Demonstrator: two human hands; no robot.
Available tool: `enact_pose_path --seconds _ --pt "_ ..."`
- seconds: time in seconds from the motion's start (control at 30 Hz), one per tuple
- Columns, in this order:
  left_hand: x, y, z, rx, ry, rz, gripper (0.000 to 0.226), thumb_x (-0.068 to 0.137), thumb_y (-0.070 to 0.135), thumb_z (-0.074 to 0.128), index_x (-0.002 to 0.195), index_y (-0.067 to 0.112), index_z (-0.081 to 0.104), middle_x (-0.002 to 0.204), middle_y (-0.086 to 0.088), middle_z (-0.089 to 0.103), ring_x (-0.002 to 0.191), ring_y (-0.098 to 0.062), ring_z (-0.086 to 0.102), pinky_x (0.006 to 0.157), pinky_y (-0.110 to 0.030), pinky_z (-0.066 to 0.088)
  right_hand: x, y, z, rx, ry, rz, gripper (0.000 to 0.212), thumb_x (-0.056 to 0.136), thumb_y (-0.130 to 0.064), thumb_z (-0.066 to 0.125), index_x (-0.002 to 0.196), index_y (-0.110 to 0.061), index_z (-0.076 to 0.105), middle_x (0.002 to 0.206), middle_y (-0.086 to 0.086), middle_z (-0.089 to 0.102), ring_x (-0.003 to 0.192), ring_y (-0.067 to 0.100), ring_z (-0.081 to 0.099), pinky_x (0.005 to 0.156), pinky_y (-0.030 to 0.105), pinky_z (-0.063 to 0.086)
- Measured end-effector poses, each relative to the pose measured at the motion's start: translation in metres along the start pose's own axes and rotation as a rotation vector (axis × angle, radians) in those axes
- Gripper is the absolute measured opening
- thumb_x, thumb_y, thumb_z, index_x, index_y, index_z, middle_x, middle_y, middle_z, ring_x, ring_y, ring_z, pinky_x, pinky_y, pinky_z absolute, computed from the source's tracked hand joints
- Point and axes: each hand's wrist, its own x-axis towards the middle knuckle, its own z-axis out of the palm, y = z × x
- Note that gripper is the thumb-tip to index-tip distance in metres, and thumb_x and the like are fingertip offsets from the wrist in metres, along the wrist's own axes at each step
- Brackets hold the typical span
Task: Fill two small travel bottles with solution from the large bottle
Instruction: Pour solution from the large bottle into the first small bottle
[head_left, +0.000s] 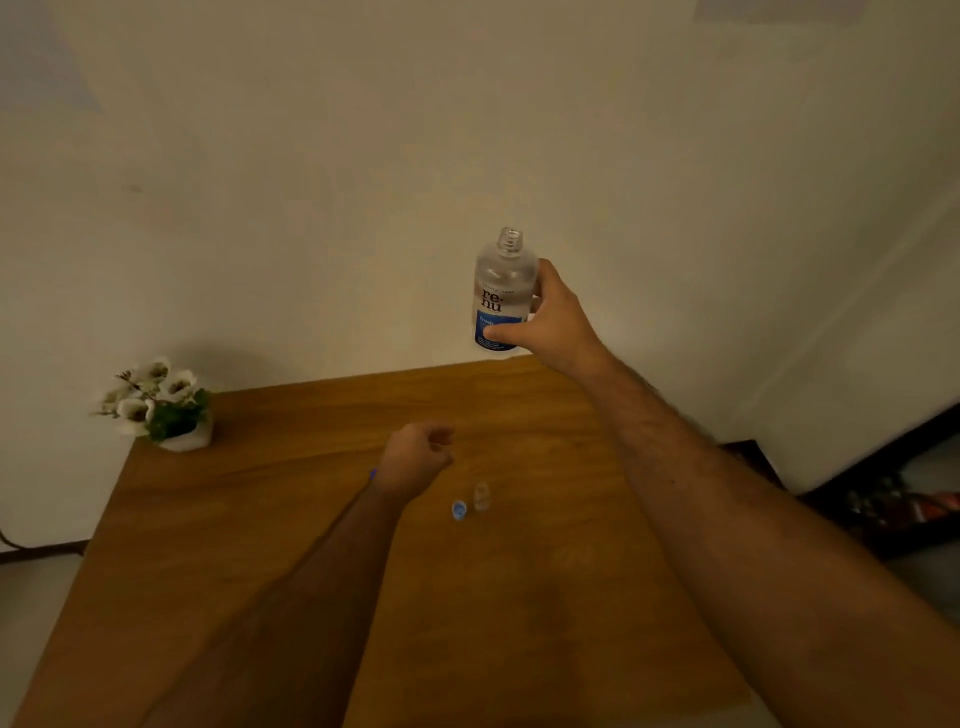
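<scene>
Nearest, the near half of the wooden tabletop (234, 545) lies as a broad bare stretch crossed only by the two forearms, and its left edge runs up slantwise to the far-left corner. Toward the middle stand a small clear travel bottle (481, 496) and, just beside it on its left, a small blue cap (459, 510); both are blurred, and no writing shows on them. A little beyond them the left hand (418, 454) hovers over the wood with its fingers curled inward; whether they pinch anything cannot be told. A potted plant with white flowers (156, 402) sits at the far-left corner, against the wall (363, 156). Past the far edge, toward its right end, the right hand (545, 319) holds the large solution bottle (503, 291) in the air, upright and uncapped, thumb across the blue band of the label and fingers round the back. The label reads "re·nu" in dark letters; the smaller print is unreadable. Right of the tabletop stands dark, low furniture (893, 499).
</scene>
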Motion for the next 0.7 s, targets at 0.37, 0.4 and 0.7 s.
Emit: enact_pose_path --seconds 0.37,0.4,0.7 --pt "0.0 -0.06 0.093 0.229 -0.05 0.011 0.065 0.078 0.028 0.077 0.137 0.019 0.05 0.129 -0.001 0.061 0.117 -0.022 0.056 0.093 -0.038 0.052 -0.029 0.067 0.028 -0.03 0.023 0.068 0.081 0.062 -0.024 0.089 0.129 -0.026 0.043 0.113 -0.018 0.058 0.095 0.004 0.063 0.069 0.014 0.053" --pt "0.001 -0.062 0.098 0.238 -0.026 0.015 0.064 0.079 0.031 0.076 0.136 0.021 0.05 0.127 0.0 0.061 0.119 -0.021 0.054 0.094 -0.039 0.051 -0.031 0.071 0.03 -0.023 0.024 0.073 0.081 0.062 -0.023 0.089 0.128 -0.027 0.043 0.111 -0.02 0.057 0.095 0.003 0.062 0.069 0.015 0.054" --pt "0.024 -0.075 0.119 0.298 0.056 0.031 0.038 0.083 0.039 0.07 0.118 0.027 0.062 0.109 0.004 0.067 0.105 -0.018 0.058 0.087 -0.04 0.052 -0.047 0.103 0.042 -0.019 0.036 0.068 0.083 0.062 -0.023 0.089 0.131 -0.026 0.042 0.108 -0.026 0.052 0.098 -0.003 0.057 0.066 0.006 0.049"
